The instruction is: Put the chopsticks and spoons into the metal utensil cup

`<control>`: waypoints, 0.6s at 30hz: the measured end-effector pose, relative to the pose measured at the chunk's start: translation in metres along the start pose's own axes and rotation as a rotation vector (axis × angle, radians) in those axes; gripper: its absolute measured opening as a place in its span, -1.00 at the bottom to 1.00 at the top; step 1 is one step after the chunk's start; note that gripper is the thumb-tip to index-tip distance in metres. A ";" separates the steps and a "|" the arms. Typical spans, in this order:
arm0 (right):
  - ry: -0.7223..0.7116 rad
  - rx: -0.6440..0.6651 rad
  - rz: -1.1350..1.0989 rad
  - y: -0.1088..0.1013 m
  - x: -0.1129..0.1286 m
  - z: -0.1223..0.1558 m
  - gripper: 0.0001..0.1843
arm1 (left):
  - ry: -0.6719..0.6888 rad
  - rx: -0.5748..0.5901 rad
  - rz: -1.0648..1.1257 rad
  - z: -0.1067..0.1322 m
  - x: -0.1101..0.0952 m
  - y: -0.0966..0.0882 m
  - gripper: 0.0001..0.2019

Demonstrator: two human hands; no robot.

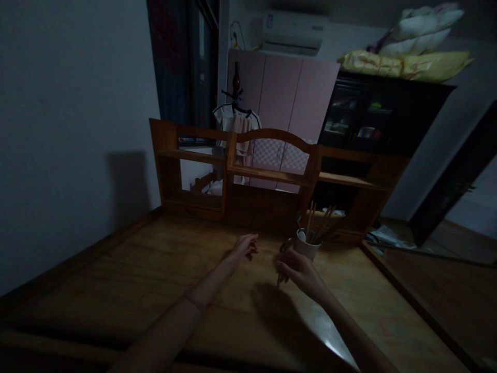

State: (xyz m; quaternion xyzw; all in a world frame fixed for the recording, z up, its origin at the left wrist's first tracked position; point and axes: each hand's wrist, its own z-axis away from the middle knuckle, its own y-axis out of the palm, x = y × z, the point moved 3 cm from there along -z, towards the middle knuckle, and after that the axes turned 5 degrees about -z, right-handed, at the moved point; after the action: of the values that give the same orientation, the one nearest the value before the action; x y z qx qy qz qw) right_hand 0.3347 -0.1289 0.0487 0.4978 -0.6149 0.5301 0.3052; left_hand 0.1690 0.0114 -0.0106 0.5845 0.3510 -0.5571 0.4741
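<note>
My right hand (297,267) is closed around a slim utensil that looks like a spoon (286,245), its rounded, shiny end showing above the fingers and a thin tip below them. Right behind this hand stands a pale cup (309,249) holding several wooden chopsticks (311,220) and other utensils, spoon-like ones among them. Over the tabletop, left of the cup, my left hand (245,245) reaches forward with loosely bent, parted fingers and nothing visible in them. The dim light blurs the details of what the right hand grips.
The wooden tabletop (174,264) backs onto a wooden shelf unit (267,173) with open compartments. A wall (77,129) borders the left side. Behind are a pink wardrobe (281,93), hanging clothes (238,122) and a dark cabinet (388,111). A raised edge (407,298) runs along the right.
</note>
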 end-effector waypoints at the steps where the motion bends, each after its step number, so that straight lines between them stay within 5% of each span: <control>1: -0.018 0.004 -0.019 0.000 0.003 0.000 -0.66 | -0.002 0.001 0.000 0.000 0.000 0.000 -0.67; 8: -0.119 -0.201 -0.065 -0.023 0.053 0.005 -0.71 | -0.017 -0.008 -0.003 0.002 0.001 0.000 -0.65; 15: -0.254 -0.654 -0.107 -0.077 0.097 0.013 -0.66 | -0.021 -0.016 -0.012 0.004 -0.001 0.000 -0.65; 18: -0.303 -0.731 -0.141 -0.096 0.106 0.014 -0.58 | -0.030 -0.012 -0.018 0.005 -0.002 0.001 -0.65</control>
State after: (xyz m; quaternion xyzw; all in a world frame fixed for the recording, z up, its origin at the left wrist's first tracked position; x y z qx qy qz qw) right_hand 0.3928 -0.1669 0.1743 0.4696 -0.7654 0.1749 0.4037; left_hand 0.1683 0.0064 -0.0080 0.5701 0.3521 -0.5680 0.4779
